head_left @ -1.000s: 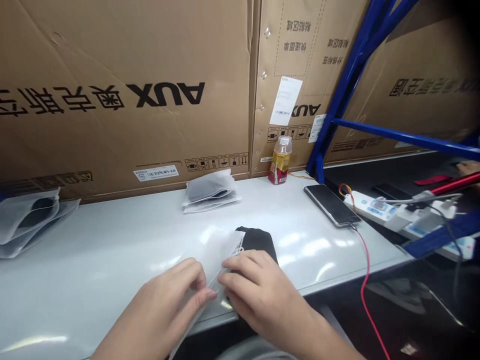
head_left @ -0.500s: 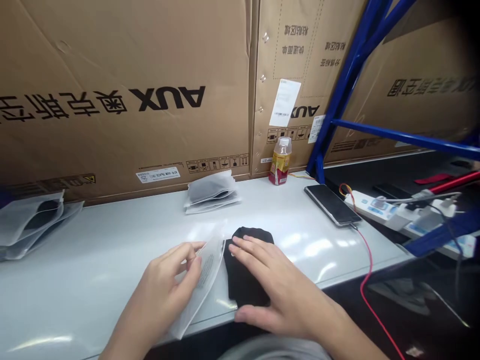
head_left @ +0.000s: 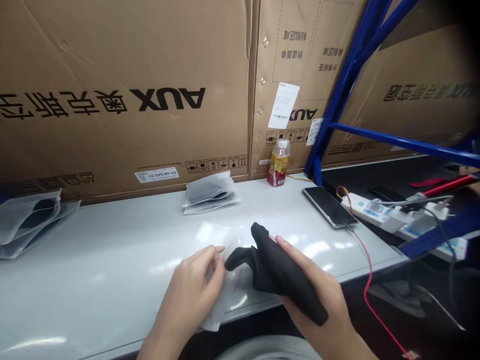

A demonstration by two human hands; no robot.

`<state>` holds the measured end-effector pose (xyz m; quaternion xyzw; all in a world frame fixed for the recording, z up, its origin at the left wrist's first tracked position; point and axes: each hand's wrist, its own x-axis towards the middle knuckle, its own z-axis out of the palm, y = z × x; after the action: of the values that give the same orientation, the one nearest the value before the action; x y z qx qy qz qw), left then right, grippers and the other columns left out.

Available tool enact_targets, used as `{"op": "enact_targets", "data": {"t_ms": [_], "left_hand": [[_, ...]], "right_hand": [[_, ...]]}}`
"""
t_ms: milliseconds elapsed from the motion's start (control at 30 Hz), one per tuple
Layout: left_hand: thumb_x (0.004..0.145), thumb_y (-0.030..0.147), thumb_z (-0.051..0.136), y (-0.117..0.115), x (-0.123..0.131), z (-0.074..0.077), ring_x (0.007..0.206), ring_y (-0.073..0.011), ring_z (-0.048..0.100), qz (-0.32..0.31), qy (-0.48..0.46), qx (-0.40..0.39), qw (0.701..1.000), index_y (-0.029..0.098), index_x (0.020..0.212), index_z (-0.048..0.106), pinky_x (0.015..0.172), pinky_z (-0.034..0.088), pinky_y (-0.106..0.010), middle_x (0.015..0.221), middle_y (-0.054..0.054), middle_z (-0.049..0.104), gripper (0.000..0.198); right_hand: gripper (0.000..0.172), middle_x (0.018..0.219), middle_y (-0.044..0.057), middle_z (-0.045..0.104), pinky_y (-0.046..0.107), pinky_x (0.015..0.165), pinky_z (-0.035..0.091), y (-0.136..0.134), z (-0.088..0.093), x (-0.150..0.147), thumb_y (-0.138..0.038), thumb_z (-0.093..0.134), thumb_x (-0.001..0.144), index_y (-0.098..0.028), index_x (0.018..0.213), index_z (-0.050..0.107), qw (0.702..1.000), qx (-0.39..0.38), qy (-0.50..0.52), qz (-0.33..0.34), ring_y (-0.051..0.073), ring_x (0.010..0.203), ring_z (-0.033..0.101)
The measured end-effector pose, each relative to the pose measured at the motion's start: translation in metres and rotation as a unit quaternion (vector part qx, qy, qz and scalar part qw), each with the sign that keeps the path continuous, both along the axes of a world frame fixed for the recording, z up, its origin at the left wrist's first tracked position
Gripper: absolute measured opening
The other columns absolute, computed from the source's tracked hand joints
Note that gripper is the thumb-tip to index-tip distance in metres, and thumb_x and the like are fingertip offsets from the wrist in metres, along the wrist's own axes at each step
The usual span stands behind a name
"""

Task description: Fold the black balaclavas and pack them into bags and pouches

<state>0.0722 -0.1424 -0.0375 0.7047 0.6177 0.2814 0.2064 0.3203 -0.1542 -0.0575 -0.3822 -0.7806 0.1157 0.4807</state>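
My right hand (head_left: pixel 322 295) grips a folded black cloth item (head_left: pixel 277 272), lifted just above the white table (head_left: pixel 112 260) near its front edge. My left hand (head_left: pixel 191 295) pinches the edge of a clear plastic bag (head_left: pixel 219 287) that lies on the table, right beside the cloth's left end. The two hands are close together, with the cloth's end pointing at the bag's mouth.
A small stack of bagged dark items (head_left: pixel 210 192) lies at the table's back, more bagged items (head_left: pixel 30 220) at the far left. A drink bottle (head_left: pixel 278 163), a phone (head_left: pixel 328 206) on a red cable, and a power strip (head_left: pixel 375 208) sit right. Big cardboard boxes (head_left: pixel 123 90) stand behind.
My right hand went from pressing flat on the black cloth to gripping it and lifting it off the table. My left hand kept hold of the plastic bag and shifted slightly right.
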Motion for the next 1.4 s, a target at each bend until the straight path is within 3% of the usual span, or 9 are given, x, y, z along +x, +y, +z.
{"op": "enact_targets", "data": {"t_ms": [267, 567, 667, 767, 833, 933, 1133, 1267, 1400], "left_hand": [[0.102, 0.048, 0.049, 0.0, -0.003, -0.002, 0.123, -0.0283, 0.07, 0.068, -0.093, 0.007, 0.993, 0.026, 0.077, 0.054, 0.081, 0.062, -0.031, 0.124, -0.007, 0.078, 0.034], [0.102, 0.044, 0.05, -0.002, 0.004, -0.001, 0.125, -0.0257, 0.069, 0.04, -0.093, -0.005, 0.995, 0.026, 0.076, 0.055, 0.082, 0.064, -0.03, 0.125, -0.004, 0.078, 0.032], [0.102, 0.043, 0.05, -0.001, 0.001, -0.003, 0.127, -0.0268, 0.068, 0.062, -0.093, 0.008, 0.994, 0.026, 0.077, 0.054, 0.095, 0.062, -0.037, 0.132, -0.004, 0.075, 0.03], [0.101, 0.045, 0.052, 0.0, -0.003, -0.005, 0.137, -0.0283, 0.062, 0.073, -0.108, 0.02, 0.991, 0.026, 0.079, 0.056, 0.109, 0.055, -0.045, 0.141, -0.002, 0.071, 0.029], [0.101, 0.046, 0.053, 0.0, -0.004, -0.005, 0.144, -0.0286, 0.055, 0.056, -0.124, 0.022, 0.99, 0.026, 0.081, 0.058, 0.116, 0.049, -0.048, 0.145, -0.002, 0.068, 0.028], [0.102, 0.045, 0.052, -0.003, -0.004, -0.003, 0.147, -0.0284, 0.051, 0.016, -0.133, 0.03, 0.991, 0.026, 0.081, 0.06, 0.123, 0.041, -0.049, 0.15, -0.003, 0.064, 0.029], [0.104, 0.048, 0.051, -0.005, -0.003, 0.0, 0.147, -0.0279, 0.051, -0.05, -0.098, -0.012, 0.994, 0.026, 0.083, 0.059, 0.123, 0.043, -0.046, 0.153, -0.004, 0.061, 0.031], [0.107, 0.053, 0.043, -0.002, -0.012, -0.005, 0.158, -0.0267, 0.035, -0.07, -0.075, -0.052, 0.993, 0.031, 0.115, 0.065, 0.128, 0.035, -0.049, 0.168, 0.001, 0.043, 0.033], [0.11, 0.057, 0.03, -0.001, -0.023, -0.012, 0.163, -0.025, 0.014, -0.101, -0.049, -0.088, 0.99, 0.039, 0.163, 0.032, 0.13, 0.022, -0.054, 0.176, 0.005, 0.018, 0.057]], "right_hand": [[0.107, 0.16, 0.009, 0.052, 0.056, 0.108, 0.058, 0.001, -0.027, -0.032, 0.003, 0.052, 0.054, -0.021, 0.158, 0.047, 0.967, -0.032, -0.252, 0.024, 0.041, 0.141, 0.055], [0.095, 0.154, 0.012, 0.059, 0.044, 0.107, 0.059, 0.017, -0.008, -0.041, 0.0, 0.053, 0.065, -0.017, 0.158, 0.044, 0.985, -0.033, -0.162, -0.053, 0.03, 0.137, 0.06], [0.097, 0.156, 0.015, 0.056, 0.055, 0.113, 0.053, 0.018, -0.01, -0.044, 0.0, 0.058, 0.06, -0.013, 0.156, 0.049, 0.967, -0.053, -0.247, 0.021, 0.039, 0.14, 0.055], [0.098, 0.161, 0.015, 0.05, 0.063, 0.124, 0.036, 0.02, -0.01, -0.038, -0.002, 0.062, 0.06, -0.013, 0.156, 0.048, 0.946, -0.064, -0.298, 0.111, 0.042, 0.153, 0.036], [0.098, 0.164, 0.012, 0.046, 0.058, 0.13, 0.027, 0.024, -0.009, -0.032, -0.005, 0.064, 0.062, -0.013, 0.158, 0.045, 0.933, -0.059, -0.302, 0.187, 0.038, 0.159, 0.026], [0.097, 0.167, 0.01, 0.043, 0.049, 0.132, 0.025, 0.027, -0.009, -0.033, -0.01, 0.065, 0.067, -0.012, 0.161, 0.04, 0.916, -0.048, -0.297, 0.266, 0.033, 0.158, 0.03], [0.09, 0.167, 0.018, 0.04, 0.056, 0.128, 0.031, 0.021, -0.001, -0.059, -0.014, 0.069, 0.073, -0.008, 0.159, 0.044, 0.94, -0.151, -0.297, 0.071, 0.04, 0.154, 0.034], [0.087, 0.167, 0.012, 0.043, 0.059, 0.129, 0.025, 0.025, 0.023, -0.056, -0.036, 0.074, 0.082, -0.018, 0.162, 0.042, 0.931, -0.178, -0.287, 0.136, 0.041, 0.157, 0.028], [0.076, 0.173, 0.007, 0.032, 0.061, 0.129, 0.02, 0.036, 0.038, -0.039, -0.044, 0.066, 0.094, -0.027, 0.163, 0.04, 0.897, -0.218, -0.291, 0.252, 0.04, 0.162, 0.011]]}}
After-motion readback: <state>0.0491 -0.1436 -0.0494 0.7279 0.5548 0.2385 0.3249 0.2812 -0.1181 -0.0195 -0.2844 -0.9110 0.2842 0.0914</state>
